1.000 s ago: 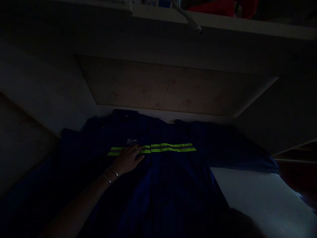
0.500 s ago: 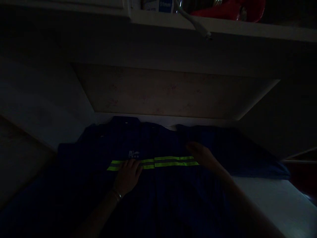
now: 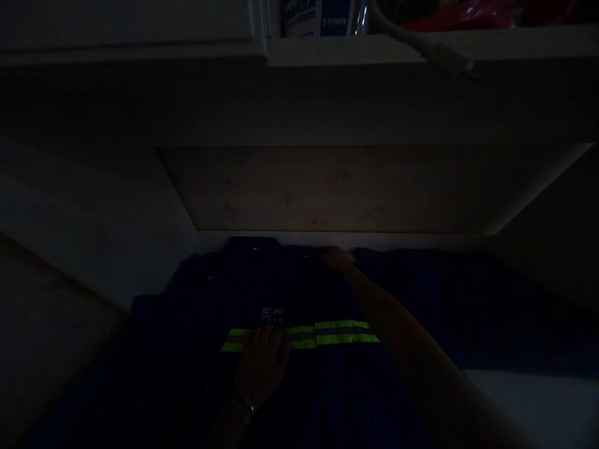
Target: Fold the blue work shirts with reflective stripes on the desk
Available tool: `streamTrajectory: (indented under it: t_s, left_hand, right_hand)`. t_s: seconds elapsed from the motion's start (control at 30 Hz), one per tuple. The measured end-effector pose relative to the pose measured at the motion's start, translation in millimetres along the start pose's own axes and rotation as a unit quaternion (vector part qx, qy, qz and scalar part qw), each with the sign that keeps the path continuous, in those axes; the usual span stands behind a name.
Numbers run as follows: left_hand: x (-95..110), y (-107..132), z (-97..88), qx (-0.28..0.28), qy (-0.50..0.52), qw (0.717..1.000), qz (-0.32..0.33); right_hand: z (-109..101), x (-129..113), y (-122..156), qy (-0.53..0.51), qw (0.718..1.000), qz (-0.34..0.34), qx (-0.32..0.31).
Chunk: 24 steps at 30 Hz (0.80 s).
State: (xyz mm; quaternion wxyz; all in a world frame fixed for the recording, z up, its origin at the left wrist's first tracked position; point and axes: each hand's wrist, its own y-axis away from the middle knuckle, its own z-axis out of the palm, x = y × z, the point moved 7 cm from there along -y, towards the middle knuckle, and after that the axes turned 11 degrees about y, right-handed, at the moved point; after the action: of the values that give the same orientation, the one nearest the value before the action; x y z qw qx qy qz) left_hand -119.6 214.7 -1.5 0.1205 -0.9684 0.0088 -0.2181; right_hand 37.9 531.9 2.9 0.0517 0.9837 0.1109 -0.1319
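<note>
A dark blue work jacket (image 3: 290, 287) lies spread out, with a yellow-green reflective stripe (image 3: 346, 332) across its chest and a small white print above the stripe. My left hand (image 3: 262, 358), a bracelet at its wrist, rests flat on the stripe with fingers stretched out. Farther back, my right hand (image 3: 337, 257) reaches to the jacket's upper edge near the collar. Its fingers are dim and blurred, so whether they grip the cloth is unclear. The lower part of the jacket fades into darkness.
Overhead runs a shelf (image 3: 365, 51) with a box marked 51mm (image 3: 318, 19), a red item (image 3: 463, 15) and a white cable (image 3: 444, 57) hanging over its edge. A patterned back panel (image 3: 327, 187) stands behind the jacket. At the lower right a pale surface (image 3: 528, 399) shows.
My right hand has moved from beside the stripe's right end up and left to the jacket's upper edge. My left hand stays on the stripe. The view has shifted slightly.
</note>
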Motion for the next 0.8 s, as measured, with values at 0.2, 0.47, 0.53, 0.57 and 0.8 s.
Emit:
streamTrajectory:
  t_s: [0.2,0.47,0.53,0.57,0.8]
  left_hand:
    - [3.4,-2.2,-3.9,-0.013,0.006,1.000,-0.003]
    - [0.0,0.1,5.1,-0.014,-0.074,0.997,0.026]
    - [-2.8,0.4,11.0,-0.031,-0.071,0.997,0.024]
    - [-5.3,-0.2,12.7,-0.038,-0.064,0.997,0.017]
    - [-56.2,-34.5,-29.0,0.007,0.010,0.999,-0.033]
  right_hand:
    - [-16.5,4.0,5.9,-0.023,0.995,-0.019,0.096]
    - [-18.1,-33.5,86.8,0.071,0.955,-0.245,0.154]
    - [-22.6,-17.8,101.0,0.073,0.953,-0.257,0.145]
    - [-30.8,-0.1,103.4,0.064,0.959,-0.233,0.150]
    - [-107.2,224.3,115.3,-0.112,0.965,0.197,0.135]
